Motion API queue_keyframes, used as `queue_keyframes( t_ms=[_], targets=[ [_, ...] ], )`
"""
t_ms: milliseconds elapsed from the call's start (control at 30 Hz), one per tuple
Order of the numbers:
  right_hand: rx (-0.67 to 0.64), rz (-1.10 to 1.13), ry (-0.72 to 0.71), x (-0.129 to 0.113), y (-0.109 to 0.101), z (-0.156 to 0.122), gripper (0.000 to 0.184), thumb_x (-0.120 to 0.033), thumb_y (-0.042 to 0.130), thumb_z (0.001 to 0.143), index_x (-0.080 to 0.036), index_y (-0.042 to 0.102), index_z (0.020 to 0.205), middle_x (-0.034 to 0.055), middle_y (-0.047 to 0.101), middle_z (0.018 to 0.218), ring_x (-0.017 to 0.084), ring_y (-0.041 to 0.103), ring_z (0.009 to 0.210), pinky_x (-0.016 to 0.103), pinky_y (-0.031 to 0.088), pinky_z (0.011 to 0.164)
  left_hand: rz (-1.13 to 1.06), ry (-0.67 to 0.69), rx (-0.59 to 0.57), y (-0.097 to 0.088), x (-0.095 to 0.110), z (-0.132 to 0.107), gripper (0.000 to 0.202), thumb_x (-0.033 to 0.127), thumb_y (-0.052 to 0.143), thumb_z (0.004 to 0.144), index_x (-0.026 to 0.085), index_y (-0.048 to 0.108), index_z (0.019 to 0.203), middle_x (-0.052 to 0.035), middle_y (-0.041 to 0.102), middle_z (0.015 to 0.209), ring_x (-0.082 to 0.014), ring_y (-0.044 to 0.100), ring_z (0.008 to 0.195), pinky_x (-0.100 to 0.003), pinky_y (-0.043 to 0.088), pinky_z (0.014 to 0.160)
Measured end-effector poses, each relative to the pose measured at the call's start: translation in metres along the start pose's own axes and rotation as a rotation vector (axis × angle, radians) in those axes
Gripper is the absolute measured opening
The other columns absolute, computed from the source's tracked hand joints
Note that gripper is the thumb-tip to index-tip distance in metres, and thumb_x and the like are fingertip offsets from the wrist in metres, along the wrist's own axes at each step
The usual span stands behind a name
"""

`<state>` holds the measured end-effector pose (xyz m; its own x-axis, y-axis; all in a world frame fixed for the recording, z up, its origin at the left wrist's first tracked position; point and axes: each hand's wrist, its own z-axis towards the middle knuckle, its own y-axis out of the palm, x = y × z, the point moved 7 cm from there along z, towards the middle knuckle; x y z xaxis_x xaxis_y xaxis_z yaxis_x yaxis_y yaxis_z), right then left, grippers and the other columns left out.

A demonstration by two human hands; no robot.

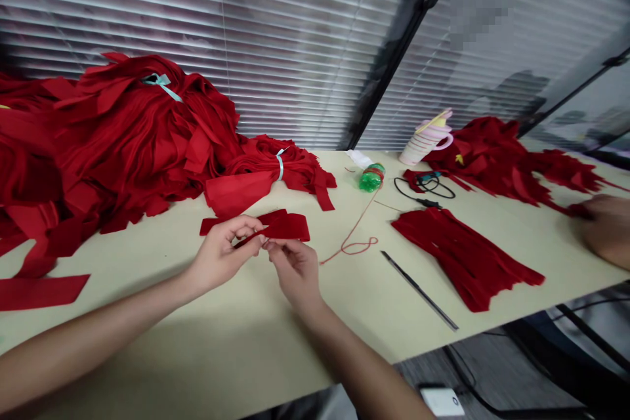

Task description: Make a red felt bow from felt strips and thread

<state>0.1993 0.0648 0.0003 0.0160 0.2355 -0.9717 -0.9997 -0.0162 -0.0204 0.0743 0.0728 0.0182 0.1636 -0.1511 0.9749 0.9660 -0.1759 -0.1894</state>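
A folded red velvet ribbon (288, 226) with looped, bow-like ends is held just above the table. My left hand (219, 252) pinches its gathered middle between thumb and fingers. Close against those fingertips, my right hand (298, 272) is closed in a pinch at the same spot; whether it grips ribbon or thread is too small to tell. To the right lies a loose red cord (352, 248), running from a green plastic bottle (371, 178) wound with it. Behind the hands sits a small bundle of red ribbons (300, 170), tied with a light blue strip.
A large heap of red ribbons (147, 125) fills the back left. Right of my hands are a metal ruler (418, 289), a stack of ribbon strips (467, 256), a black cable (445, 187) and a striped cup (426, 142). Another person's hand (610, 230) is at the right edge.
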Motion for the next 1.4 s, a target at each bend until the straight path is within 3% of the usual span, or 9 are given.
queue_keyframes(
  t_ms=[133,267,400,633,867,1000,1100,1233,1400],
  targets=[
    [-0.019,0.110,0.088,0.003,0.001,0.002,0.016,-0.020,0.051,0.070,-0.018,0.061,0.057,-0.0003,0.056,0.056,0.012,0.049,0.056,0.025,0.038,0.055,-0.113,-0.035,-0.071,0.007,-0.006,0.002,0.018,0.030,0.056,0.080,0.014,0.052,0.089,0.0011,0.057,0.069,-0.0099,0.054,0.067,-0.023,0.044,0.064],
    [-0.009,0.152,0.171,0.010,0.001,0.003,0.013,-0.019,0.052,0.067,-0.018,0.061,0.057,-0.0005,0.057,0.057,0.011,0.046,0.055,0.025,0.038,0.055,-0.231,-0.158,-0.064,0.009,-0.016,0.002,0.020,0.031,0.060,0.078,0.014,0.056,0.089,-0.0015,0.061,0.074,-0.0112,0.056,0.069,-0.025,0.045,0.067],
    [-0.034,0.161,0.211,0.015,0.002,0.004,0.013,-0.019,0.051,0.065,-0.017,0.060,0.056,-0.0004,0.056,0.057,0.011,0.043,0.055,0.024,0.037,0.054,-0.331,-0.252,-0.068,0.011,-0.017,0.001,0.016,0.029,0.063,0.076,0.013,0.060,0.079,-0.0020,0.060,0.073,-0.0111,0.055,0.071,-0.026,0.044,0.073],
    [-0.055,0.337,0.351,0.021,0.005,0.003,0.008,-0.018,0.051,0.061,-0.017,0.055,0.054,0.0002,0.054,0.056,0.010,0.039,0.054,0.025,0.032,0.054,-0.473,-0.320,-0.113,0.012,-0.020,-0.001,0.013,0.027,0.065,0.074,0.015,0.061,0.076,0.0010,0.055,0.064,-0.0100,0.053,0.066,-0.024,0.041,0.068],
    [-0.204,0.521,0.443,0.017,0.012,0.001,0.013,-0.024,0.065,0.057,-0.017,0.055,0.052,-0.0015,0.051,0.053,0.009,0.042,0.051,0.025,0.034,0.054,-0.424,-0.304,-0.357,0.012,-0.007,0.002,0.008,0.021,0.064,0.069,0.015,0.063,0.075,0.0012,0.053,0.053,-0.0089,0.045,0.051,-0.024,0.036,0.055],
    [-0.387,0.454,0.487,0.014,0.019,-0.005,0.013,-0.025,0.067,0.060,-0.015,0.060,0.056,-0.0012,0.052,0.052,0.008,0.041,0.048,0.023,0.031,0.050,-0.213,-0.189,-0.617,0.006,0.012,0.000,0.007,0.020,0.061,0.073,0.014,0.062,0.077,-0.0004,0.055,0.057,-0.0100,0.049,0.053,-0.023,0.037,0.054],
    [-0.486,0.374,0.419,0.008,0.025,-0.008,0.009,-0.021,0.061,0.065,-0.014,0.060,0.059,-0.0024,0.051,0.053,0.007,0.040,0.049,0.021,0.030,0.049,0.047,-0.086,-0.764,0.000,0.023,-0.003,0.008,0.018,0.059,0.075,0.013,0.063,0.081,-0.0028,0.057,0.066,-0.0108,0.051,0.058,-0.023,0.040,0.055],
    [-0.588,0.179,0.266,0.010,0.034,-0.013,0.005,-0.015,0.055,0.063,-0.014,0.059,0.060,-0.0034,0.049,0.054,0.006,0.037,0.049,0.019,0.029,0.048,0.435,0.036,-0.807,-0.002,0.031,-0.011,0.015,0.015,0.056,0.073,0.016,0.066,0.085,-0.0031,0.057,0.079,-0.0106,0.050,0.063,-0.022,0.039,0.058],
    [-0.457,-0.352,-0.324,-0.002,0.033,-0.013,0.008,-0.010,0.051,0.061,-0.016,0.053,0.054,-0.0027,0.048,0.053,0.008,0.040,0.052,0.020,0.032,0.051,0.983,0.167,-0.673,0.007,0.028,-0.018,0.016,0.009,0.048,0.069,0.018,0.061,0.065,-0.0026,0.053,0.069,-0.0175,0.050,0.073,-0.031,0.036,0.071]
  ],
)
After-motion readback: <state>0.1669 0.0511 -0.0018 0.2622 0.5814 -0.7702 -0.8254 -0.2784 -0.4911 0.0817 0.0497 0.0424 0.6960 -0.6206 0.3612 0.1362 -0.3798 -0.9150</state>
